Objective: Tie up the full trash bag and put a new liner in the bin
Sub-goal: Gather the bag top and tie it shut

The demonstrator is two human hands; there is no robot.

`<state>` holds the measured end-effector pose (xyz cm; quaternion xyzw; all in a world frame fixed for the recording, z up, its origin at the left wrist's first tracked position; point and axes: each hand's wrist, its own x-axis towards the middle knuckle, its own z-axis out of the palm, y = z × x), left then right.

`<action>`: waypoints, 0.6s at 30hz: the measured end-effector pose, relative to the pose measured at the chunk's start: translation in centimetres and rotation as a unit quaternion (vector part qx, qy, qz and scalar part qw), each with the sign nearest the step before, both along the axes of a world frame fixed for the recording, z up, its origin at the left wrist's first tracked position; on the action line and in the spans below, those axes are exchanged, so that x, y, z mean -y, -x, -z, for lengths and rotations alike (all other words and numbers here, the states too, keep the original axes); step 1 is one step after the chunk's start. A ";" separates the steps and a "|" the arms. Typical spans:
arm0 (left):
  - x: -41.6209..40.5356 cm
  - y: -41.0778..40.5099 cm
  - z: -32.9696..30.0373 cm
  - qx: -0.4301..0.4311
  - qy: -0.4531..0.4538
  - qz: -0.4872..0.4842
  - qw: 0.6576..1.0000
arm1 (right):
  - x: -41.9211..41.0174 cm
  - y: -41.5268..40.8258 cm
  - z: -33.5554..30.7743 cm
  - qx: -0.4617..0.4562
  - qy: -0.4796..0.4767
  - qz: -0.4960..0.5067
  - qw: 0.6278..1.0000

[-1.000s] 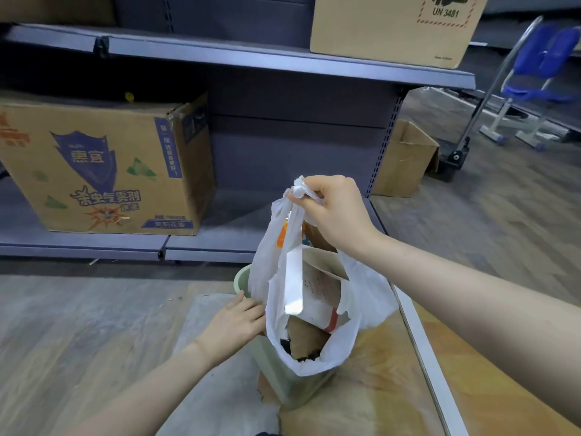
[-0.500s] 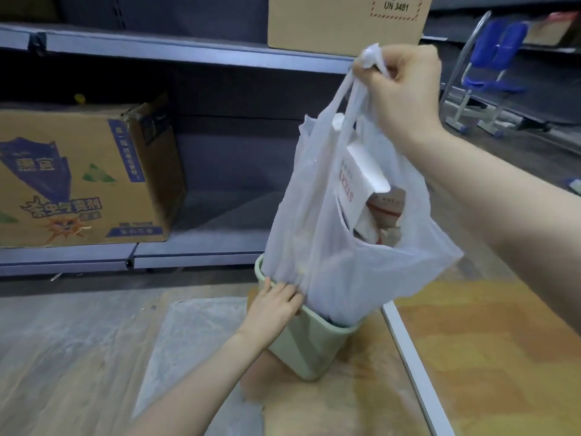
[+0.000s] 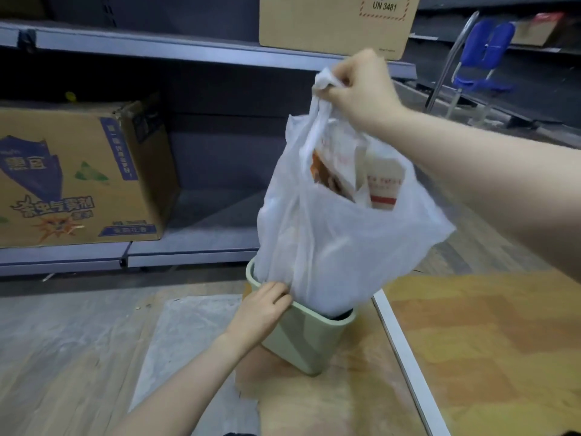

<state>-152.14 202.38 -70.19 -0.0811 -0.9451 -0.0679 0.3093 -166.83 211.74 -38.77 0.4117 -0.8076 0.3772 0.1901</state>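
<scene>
Landmark: green bin (image 3: 301,338), standing on the floor.

- Trash bag (image 3: 342,234): white, translucent, raised mostly above the bin; only its bottom sits inside the bin mouth. Cartons and packaging show through the open top. Mouth not knotted.
- Right hand (image 3: 361,86): high above the bin, fingers curled tight round the gathered bag handles. Judged reason: bunching both handles in one fist lets a straight upward pull carry the whole load and keeps the contents from spilling.
- Left hand (image 3: 261,309): at the bin's near rim, fingers bent over the edge, fingertips touching the bag's lower side. Whether it pinches the plastic, cannot tell. Judged reason: holds the bin down so it does not rise with the bag.
- Flat clear plastic sheet (image 3: 188,325) lies on the floor left of the bin; possibly the new liner, not certain.
- Behind the bin: grey shelving (image 3: 195,247) with a printed cardboard box (image 3: 78,177), up and left.

Status (judgement): extraction stage; tying and relining not yet done.
</scene>
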 end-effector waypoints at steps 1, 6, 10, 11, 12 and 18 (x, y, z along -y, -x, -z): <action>0.0 -0.1 0.1 -0.002 -0.001 0.003 1.000 | 0.1 -0.2 0.0 -0.002 -0.013 -0.003 1.000; -0.2 0.2 -0.2 -0.001 -0.031 0.009 0.999 | 0.9 -0.6 0.0 0.002 -0.017 0.001 1.000; 0.4 -0.3 -0.3 0.022 -0.023 0.012 0.999 | 1.1 -0.8 0.3 0.002 0.009 -0.016 1.000; 0.6 -0.5 -0.3 0.029 -0.021 0.010 0.999 | 1.1 -0.8 0.4 0.006 0.015 -0.016 1.000; 0.6 -0.6 -0.3 0.033 -0.018 0.009 0.999 | 1.1 -1.1 0.6 0.008 0.003 -0.016 1.000; 0.1 -0.4 -0.8 0.033 0.000 0.003 0.999 | 0.4 -1.4 1.9 0.013 0.002 -0.006 1.000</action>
